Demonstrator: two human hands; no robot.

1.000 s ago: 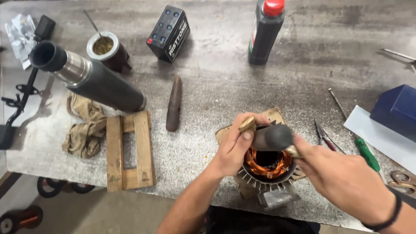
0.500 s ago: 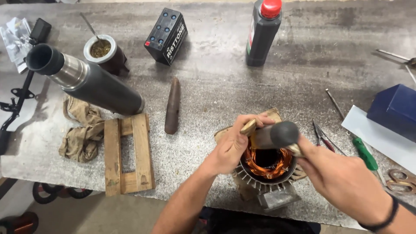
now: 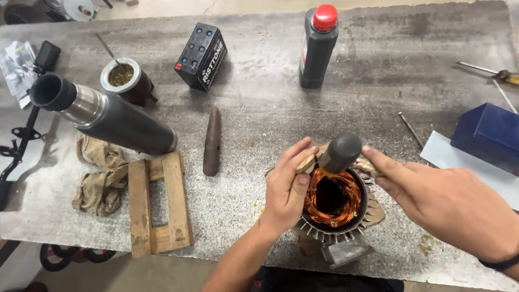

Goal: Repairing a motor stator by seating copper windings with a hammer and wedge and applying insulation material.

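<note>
Head view: right hand (image 3: pixel 454 203) gripping mallet (image 3: pixel 340 153).

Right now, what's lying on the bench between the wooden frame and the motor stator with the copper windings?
Head view: a dark cigar-shaped piece lies between wooden frame and stator.

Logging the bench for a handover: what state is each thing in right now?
Stator: upright, copper windings exposed.
Mallet: held by right hand, head over windings.
Wooden wedge: pinched by left hand.
Oil bottle: upright, capped.
Flask: lying, open.
</note>
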